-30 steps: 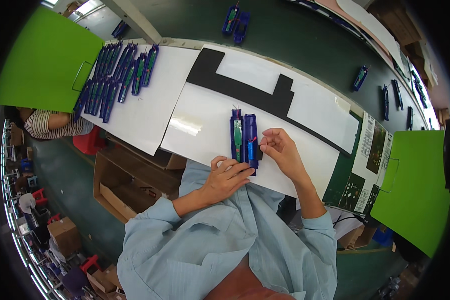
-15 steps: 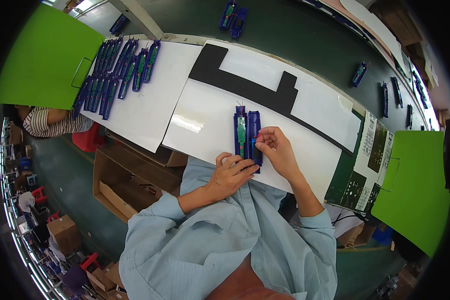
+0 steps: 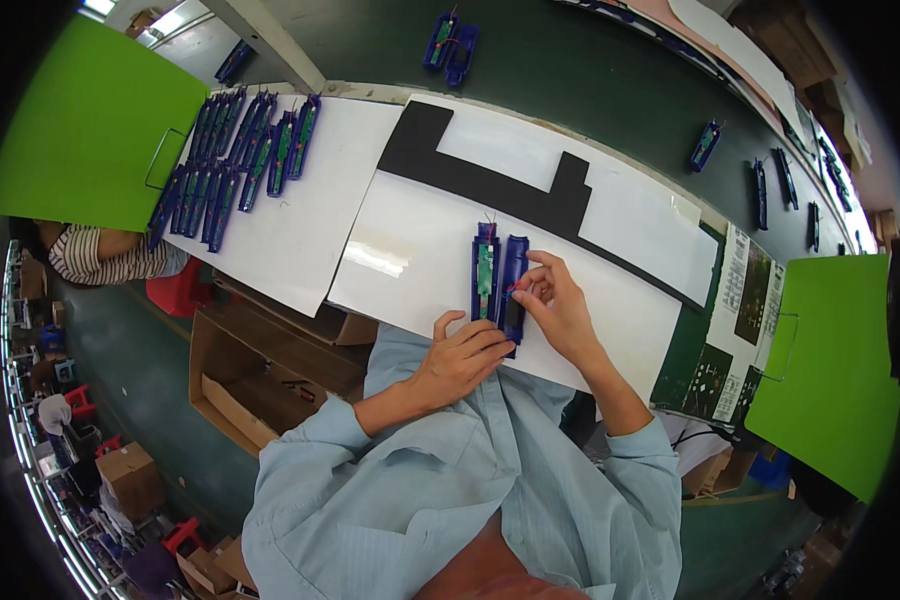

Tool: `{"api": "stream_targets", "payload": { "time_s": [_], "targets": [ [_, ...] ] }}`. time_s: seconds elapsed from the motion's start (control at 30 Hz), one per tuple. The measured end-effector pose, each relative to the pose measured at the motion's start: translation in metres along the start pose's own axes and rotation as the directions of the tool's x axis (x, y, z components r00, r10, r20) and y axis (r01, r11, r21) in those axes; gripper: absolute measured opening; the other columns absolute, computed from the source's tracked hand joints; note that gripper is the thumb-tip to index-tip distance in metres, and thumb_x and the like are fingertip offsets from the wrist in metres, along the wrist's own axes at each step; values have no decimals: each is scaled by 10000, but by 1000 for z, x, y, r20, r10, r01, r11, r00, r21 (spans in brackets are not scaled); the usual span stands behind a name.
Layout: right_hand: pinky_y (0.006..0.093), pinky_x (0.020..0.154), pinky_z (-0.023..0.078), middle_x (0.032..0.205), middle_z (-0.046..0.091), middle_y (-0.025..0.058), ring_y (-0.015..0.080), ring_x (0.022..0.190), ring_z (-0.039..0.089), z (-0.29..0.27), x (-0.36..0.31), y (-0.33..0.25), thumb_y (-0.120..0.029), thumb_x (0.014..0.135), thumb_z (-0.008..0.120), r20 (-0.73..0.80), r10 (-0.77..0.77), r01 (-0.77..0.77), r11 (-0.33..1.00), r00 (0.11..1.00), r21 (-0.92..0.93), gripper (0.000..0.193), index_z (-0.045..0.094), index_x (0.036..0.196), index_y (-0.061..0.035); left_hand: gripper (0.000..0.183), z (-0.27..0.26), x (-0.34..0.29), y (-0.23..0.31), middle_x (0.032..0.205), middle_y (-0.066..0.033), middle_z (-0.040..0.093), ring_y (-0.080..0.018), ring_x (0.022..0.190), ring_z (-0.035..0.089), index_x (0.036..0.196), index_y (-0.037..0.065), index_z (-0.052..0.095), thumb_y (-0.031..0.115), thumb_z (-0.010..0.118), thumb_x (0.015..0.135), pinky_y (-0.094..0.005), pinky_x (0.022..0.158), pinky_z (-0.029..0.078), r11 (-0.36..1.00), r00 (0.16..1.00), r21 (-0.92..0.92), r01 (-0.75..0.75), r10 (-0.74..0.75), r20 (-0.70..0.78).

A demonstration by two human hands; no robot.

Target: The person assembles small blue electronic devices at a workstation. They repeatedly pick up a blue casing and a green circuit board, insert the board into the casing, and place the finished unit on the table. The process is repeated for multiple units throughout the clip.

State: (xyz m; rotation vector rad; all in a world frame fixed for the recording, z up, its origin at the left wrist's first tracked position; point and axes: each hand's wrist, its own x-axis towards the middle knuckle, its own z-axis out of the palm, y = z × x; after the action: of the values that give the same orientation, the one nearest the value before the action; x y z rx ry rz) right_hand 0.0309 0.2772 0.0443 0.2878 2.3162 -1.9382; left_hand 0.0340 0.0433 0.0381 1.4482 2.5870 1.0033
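A blue plastic casing (image 3: pixel 500 278) lies opened into two halves on the white sheet (image 3: pixel 420 260); its left half carries a green circuit board. My left hand (image 3: pixel 462 358) presses on the near end of the casing, fingers laid over it. My right hand (image 3: pixel 558 303) pinches at the right half's edge, where a small red bit shows between finger and thumb. Thin wires stick out at the casing's far end.
Rows of several similar blue casings (image 3: pixel 240 160) lie on a white sheet at the left. More casings (image 3: pixel 450 45) sit on the dark green table beyond. Green panels (image 3: pixel 80 120) stand left and right (image 3: pixel 830 370). A black shape (image 3: pixel 490 185) lies on the sheet. An open cardboard box (image 3: pixel 260 370) is below left.
Both hands have stayed on the blue casing; my right-hand fingers have shifted slightly along its right half. The casing has not moved noticeably.
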Motion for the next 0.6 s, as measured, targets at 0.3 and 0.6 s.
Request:
{"api": "stream_targets", "payload": {
  "time_s": [0.3,0.6],
  "targets": [
    [236,732,482,1049,763,44,61,783,566,16,3,-11,1,956,742,-45,-77,80,994,996,80,477,557,1396,-9,301,-24,12,-10,1170,-4,696,-168,1229,638,1185,128,734,127,794,890,-497,1157,305,994,990,-27,-102,104,92],
    [236,683,471,1021,757,28,66,729,518,19,-1,0,16,965,730,-52,-102,107,988,993,112,475,553,1405,-14,265,-37,62,-25,1212,-48,651,-257,1109,610,1155,92,734,65,771,894,-442,992,366,995,968,64,78,-61,-245]
  ]
}}
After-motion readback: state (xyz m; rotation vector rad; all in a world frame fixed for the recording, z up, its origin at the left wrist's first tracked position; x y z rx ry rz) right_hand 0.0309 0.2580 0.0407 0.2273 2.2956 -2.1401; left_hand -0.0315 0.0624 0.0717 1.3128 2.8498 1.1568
